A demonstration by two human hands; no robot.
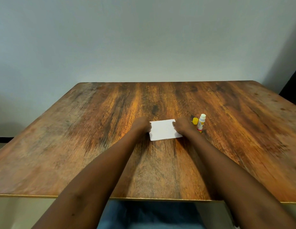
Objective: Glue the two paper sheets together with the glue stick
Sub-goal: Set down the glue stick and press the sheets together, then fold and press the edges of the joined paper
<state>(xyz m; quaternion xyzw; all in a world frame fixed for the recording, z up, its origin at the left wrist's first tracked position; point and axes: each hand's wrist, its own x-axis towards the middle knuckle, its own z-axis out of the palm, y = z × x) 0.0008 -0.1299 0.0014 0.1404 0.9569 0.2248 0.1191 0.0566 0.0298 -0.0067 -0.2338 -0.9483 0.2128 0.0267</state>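
Your left hand (142, 126) and right hand (183, 126) flank the paper sheets (162, 130) lying mid-bench (94, 129), likely to square them. The fingers curl at the side edges, but blur hides whether they pinch or press. The glue stick (201, 122) stands uncapped just beside your right hand (cap (195, 120) alongside).

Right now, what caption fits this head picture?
Left hand and right hand touch white paper on wooden table beside uncapped glue stick.

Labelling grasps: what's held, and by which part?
The paper: left hand at its left edge, right hand at its right edge; pinch or press unclear.
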